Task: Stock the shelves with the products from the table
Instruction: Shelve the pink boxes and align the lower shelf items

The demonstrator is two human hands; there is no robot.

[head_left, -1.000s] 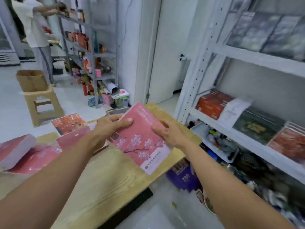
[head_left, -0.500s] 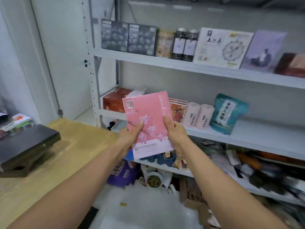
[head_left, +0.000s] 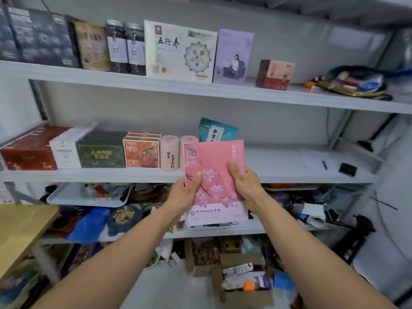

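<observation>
Now both hands held a flat pink box upright before the middle shelf.
The left hand gripped the box's left edge, thumb laid across the blossom print; the right hand gripped the right edge the same way. The box's lower part hung below the middle shelf's front edge, and its top hid part of a teal pouch and a pale pink canister standing on that shelf. Further left on the shelf stood another pink canister and orange boxes. Toward the shelf's right end lay a paper sheet with a pen.
</observation>
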